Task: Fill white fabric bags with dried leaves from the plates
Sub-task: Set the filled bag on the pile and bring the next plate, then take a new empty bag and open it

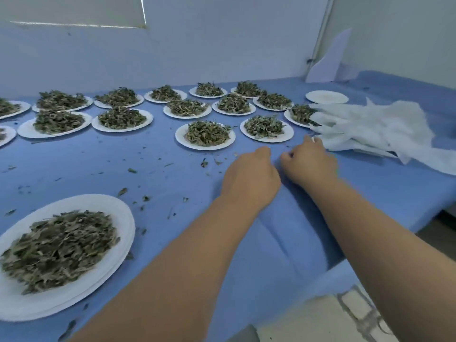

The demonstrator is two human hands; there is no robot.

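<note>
A long bench point(123, 169) draped in blue cloth fills most of the view and runs back to a pale wall. At the near left sits a stack of white paper plates point(118, 218), and the top one carries a broad heap of dried leaves point(59, 245). At the far right, a loose pile of white fabric bags point(375, 129) lies flat on the cloth, overlapping the edge of one filled plate. Across the back of the bench stand rows of smaller plates point(204, 144), each heaped with the same dried leaves and set just beside one another. One empty plate point(327, 97) sits behind the bags, and a pale board point(328, 60) leans in the corner beyond it.

Both bare forearms reach in from the lower right. The left hand point(251, 174) rests knuckles-up on the cloth with its fingers curled under; whether they pinch anything cannot be told. The right hand point(311, 164) lies just beside it, fingers likewise curled, its fingertips at the near edge of the bag pile; its grip is hidden too. Small leaf scraps point(204, 163) are scattered over the cloth between the hands and the plates.
</note>
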